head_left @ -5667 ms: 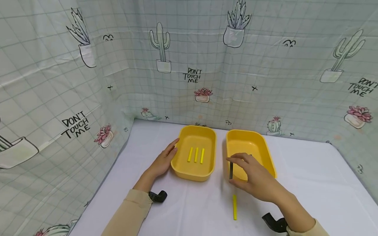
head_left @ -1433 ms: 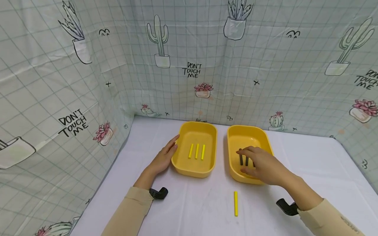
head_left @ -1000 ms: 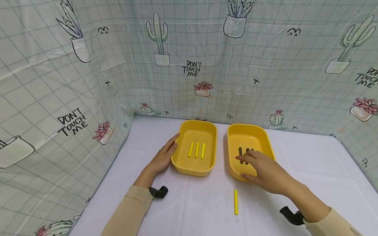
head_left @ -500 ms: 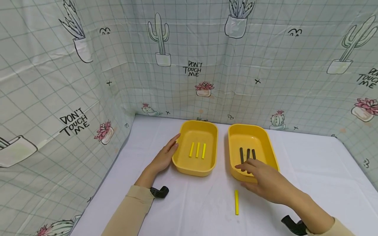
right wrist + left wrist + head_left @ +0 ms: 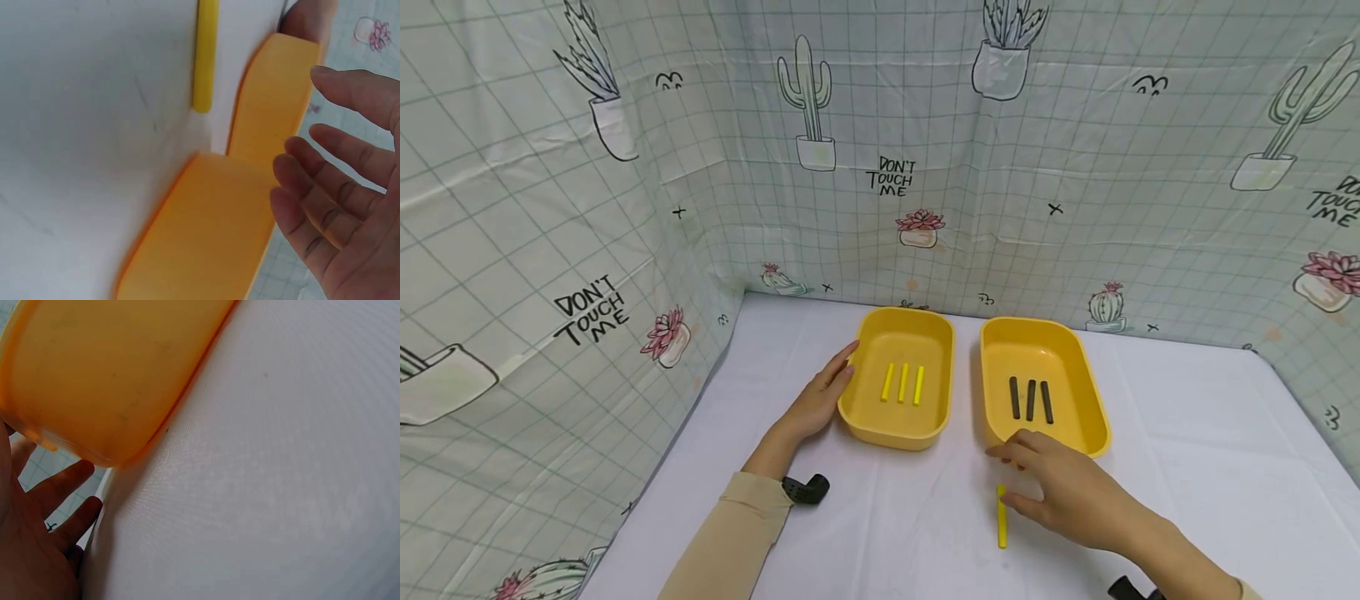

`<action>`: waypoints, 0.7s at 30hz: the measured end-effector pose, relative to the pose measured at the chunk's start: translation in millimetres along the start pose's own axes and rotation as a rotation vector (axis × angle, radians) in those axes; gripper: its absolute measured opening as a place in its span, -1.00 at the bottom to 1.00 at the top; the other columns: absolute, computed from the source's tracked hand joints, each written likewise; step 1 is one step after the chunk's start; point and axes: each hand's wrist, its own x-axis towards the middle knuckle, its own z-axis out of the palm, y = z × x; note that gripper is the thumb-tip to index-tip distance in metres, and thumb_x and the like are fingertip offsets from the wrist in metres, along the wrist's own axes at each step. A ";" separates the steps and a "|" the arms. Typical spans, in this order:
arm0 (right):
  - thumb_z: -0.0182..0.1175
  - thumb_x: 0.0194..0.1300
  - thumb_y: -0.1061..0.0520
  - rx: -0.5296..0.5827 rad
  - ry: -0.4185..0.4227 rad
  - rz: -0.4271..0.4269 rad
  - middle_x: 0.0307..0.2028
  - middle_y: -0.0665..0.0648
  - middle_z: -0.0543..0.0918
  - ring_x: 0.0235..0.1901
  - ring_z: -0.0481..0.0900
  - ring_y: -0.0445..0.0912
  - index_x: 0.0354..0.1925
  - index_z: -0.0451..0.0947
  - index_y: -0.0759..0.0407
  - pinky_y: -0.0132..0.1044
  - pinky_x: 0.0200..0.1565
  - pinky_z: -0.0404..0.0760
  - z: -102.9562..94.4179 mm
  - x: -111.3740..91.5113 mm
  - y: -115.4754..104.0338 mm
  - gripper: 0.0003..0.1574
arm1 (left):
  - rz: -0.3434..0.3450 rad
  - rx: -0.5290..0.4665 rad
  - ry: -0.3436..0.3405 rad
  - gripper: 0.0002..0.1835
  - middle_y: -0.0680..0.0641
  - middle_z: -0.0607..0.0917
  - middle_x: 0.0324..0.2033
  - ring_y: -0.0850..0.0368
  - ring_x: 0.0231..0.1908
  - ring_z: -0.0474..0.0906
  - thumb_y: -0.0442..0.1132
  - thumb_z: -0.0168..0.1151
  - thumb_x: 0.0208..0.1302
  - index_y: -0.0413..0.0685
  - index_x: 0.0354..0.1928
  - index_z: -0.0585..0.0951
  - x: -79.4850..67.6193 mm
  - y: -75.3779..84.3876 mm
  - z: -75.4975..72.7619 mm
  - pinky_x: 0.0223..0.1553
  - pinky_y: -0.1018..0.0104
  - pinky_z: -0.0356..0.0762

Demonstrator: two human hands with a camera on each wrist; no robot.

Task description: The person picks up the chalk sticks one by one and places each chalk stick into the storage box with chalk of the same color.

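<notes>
My left hand rests against the left side of the left yellow tray, its fingers extended along the wall in the left wrist view. Three slim yellow sticks lie side by side inside. My right hand hovers over the front edge of the right yellow tray, fingers spread and nothing between them. Inside that tray lie three dark grey sticks. One longer-looking yellow stick lies on the cloth in front, its far end beneath the right thumb in the head view.
White cloth covers the table around both trays, which stand a small gap apart. A cactus-print curtain rises behind and on the left. Black wrist mounts sit at the cuffs.
Earlier my right hand held a dark stick over the right tray; three dark sticks now lie in it. The emptied hand has drawn back toward the loose yellow stick. My left hand stays put.
</notes>
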 end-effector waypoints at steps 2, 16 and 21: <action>0.53 0.20 -0.05 0.019 -0.027 0.022 -0.03 -0.16 0.66 -0.08 0.65 -0.24 0.18 0.62 -0.04 -0.21 -0.02 0.72 2.4 -1.5 -0.7 -0.41 | 0.003 0.000 -0.001 -0.47 0.01 0.18 0.63 -0.10 0.63 0.05 0.17 -0.19 0.66 0.60 0.59 0.17 -0.1 -0.2 0.1 0.60 -0.26 -0.05; 0.58 0.05 -0.25 0.010 -0.073 0.042 0.12 -0.14 0.64 0.01 0.61 -0.21 0.19 0.64 -0.05 -0.07 0.11 0.68 20.4 -9.5 2.5 -0.22 | 0.008 0.009 -0.002 -0.46 0.01 0.18 0.63 -0.10 0.62 0.06 0.20 -0.20 0.66 0.60 0.60 0.16 1.3 -0.9 0.1 0.60 -0.25 -0.03; 0.59 -0.02 -0.33 0.001 -0.078 0.036 0.05 -0.19 0.57 -0.13 0.49 -0.32 0.19 0.64 -0.05 -0.21 -0.01 0.67 27.0 -11.7 3.2 -0.15 | 0.006 0.007 -0.003 -0.46 0.01 0.18 0.63 -0.10 0.63 0.05 0.22 -0.20 0.65 0.63 0.59 0.15 1.5 -2.1 -0.2 0.60 -0.25 -0.04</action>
